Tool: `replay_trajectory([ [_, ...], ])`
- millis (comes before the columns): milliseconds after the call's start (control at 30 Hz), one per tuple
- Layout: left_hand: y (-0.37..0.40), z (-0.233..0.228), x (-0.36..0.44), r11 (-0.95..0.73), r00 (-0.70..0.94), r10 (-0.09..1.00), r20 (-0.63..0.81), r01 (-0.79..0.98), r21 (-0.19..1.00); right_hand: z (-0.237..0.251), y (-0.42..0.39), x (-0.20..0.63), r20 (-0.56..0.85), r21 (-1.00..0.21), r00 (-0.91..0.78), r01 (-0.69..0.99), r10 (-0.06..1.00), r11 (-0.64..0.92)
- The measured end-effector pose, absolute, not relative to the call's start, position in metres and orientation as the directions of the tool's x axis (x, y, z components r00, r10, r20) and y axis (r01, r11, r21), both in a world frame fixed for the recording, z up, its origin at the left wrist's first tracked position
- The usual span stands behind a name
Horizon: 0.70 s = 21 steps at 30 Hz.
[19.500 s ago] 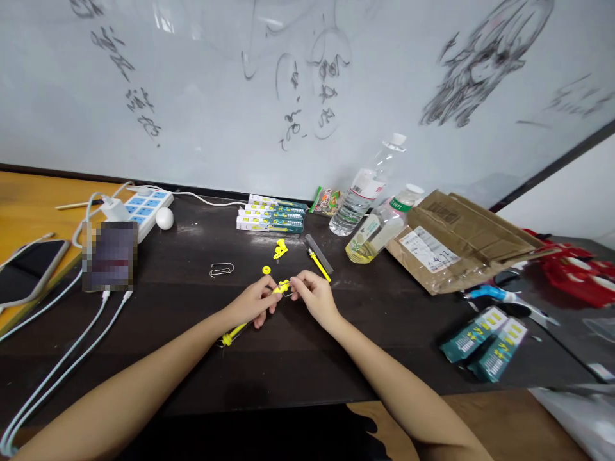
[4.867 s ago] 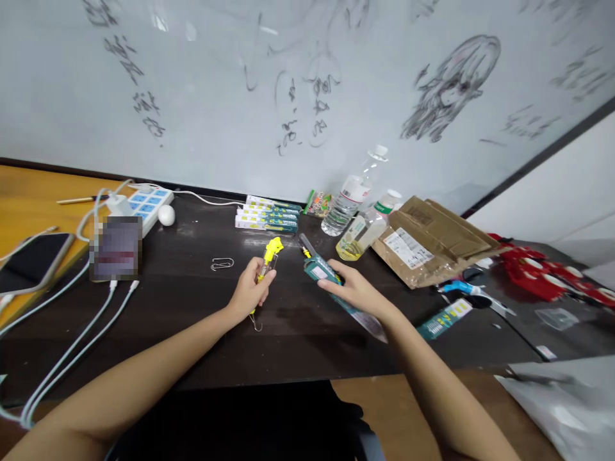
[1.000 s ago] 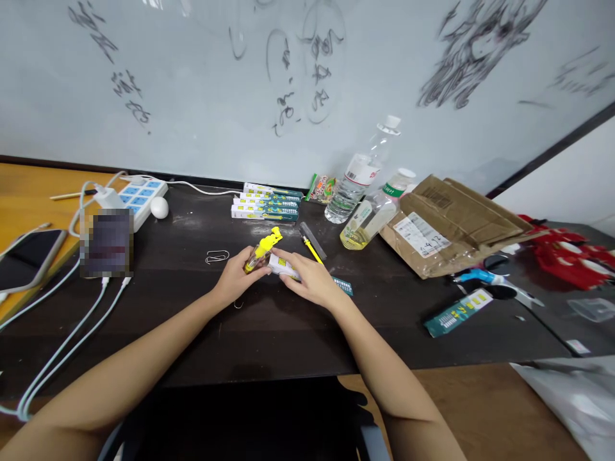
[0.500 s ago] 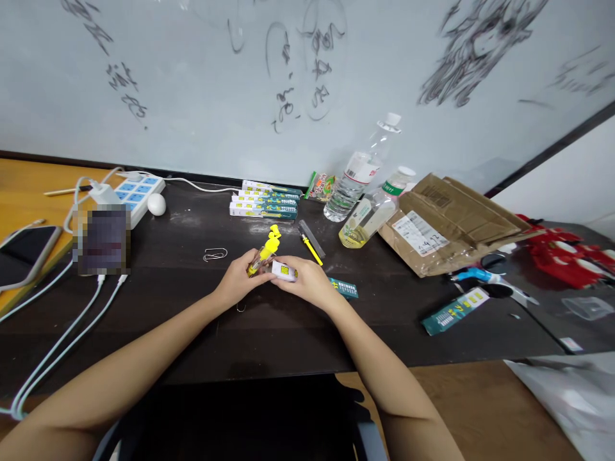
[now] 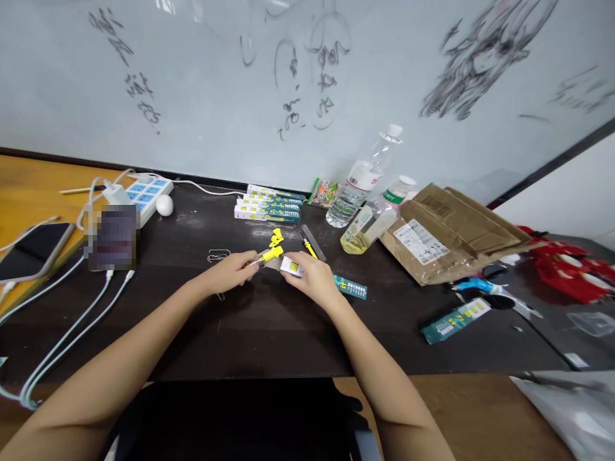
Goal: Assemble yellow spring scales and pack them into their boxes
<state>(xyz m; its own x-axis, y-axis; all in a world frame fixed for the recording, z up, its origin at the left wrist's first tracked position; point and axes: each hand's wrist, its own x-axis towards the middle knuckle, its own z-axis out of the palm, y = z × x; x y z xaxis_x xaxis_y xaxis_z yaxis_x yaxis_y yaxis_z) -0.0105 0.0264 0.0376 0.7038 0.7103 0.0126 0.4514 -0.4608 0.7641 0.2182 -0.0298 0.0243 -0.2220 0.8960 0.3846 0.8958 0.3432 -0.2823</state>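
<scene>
My left hand [image 5: 228,272] is closed around a clear tube with a yellow cap [image 5: 273,253], the capped end pointing right; a yellow piece stands up at the cap. My right hand [image 5: 314,280] grips a small white printed carton [image 5: 292,266] by its end, close to the cap. Past the right hand's wrist side shows a teal printed carton end [image 5: 352,287]; whether it belongs to the same carton I cannot tell. Behind the hands lies a black-and-yellow pen-like stick [image 5: 310,245] beside a dark translucent strip. A bent white wire clip [image 5: 219,255] lies behind my left hand.
Several white-and-teal cartons [image 5: 267,208] lie stacked at the back. Right of them stand a water bottle [image 5: 355,186], a second bottle [image 5: 368,224] and a cardboard parcel [image 5: 427,237]. Another carton [image 5: 456,320] lies at right. A power strip [image 5: 151,195] and cabled phone [image 5: 113,238] are left.
My left hand has shifted left and the tube has tilted from steep to nearly level. My right hand keeps its hold on the carton. The view has shifted slightly.
</scene>
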Motion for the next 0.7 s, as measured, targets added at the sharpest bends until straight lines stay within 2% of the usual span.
replay_trajectory([
  [133,0.023,0.046,-0.018,-0.485,0.748,0.652,-0.120,0.534,0.693,0.028,-0.031,0.218,0.404,-0.256,-0.264,0.886,0.876,0.386],
  [333,0.030,0.055,-0.024,-0.508,0.770,0.591,-0.240,0.587,0.631,0.026,-0.035,0.212,0.366,-0.177,-0.483,0.803,0.795,0.569],
  [433,0.030,0.068,-0.020,-0.559,0.748,0.612,-0.258,0.640,0.528,0.021,-0.036,0.207,0.380,-0.170,-0.465,0.814,0.799,0.555],
  [533,0.024,0.084,-0.011,-0.575,0.733,0.622,-0.276,0.666,0.475,0.019,-0.037,0.205,0.402,-0.210,-0.414,0.827,0.817,0.522],
  [700,0.017,0.098,0.002,-0.639,0.723,0.649,-0.237,0.687,0.346,0.021,-0.040,0.202,0.375,-0.263,-0.442,0.792,0.815,0.550],
])
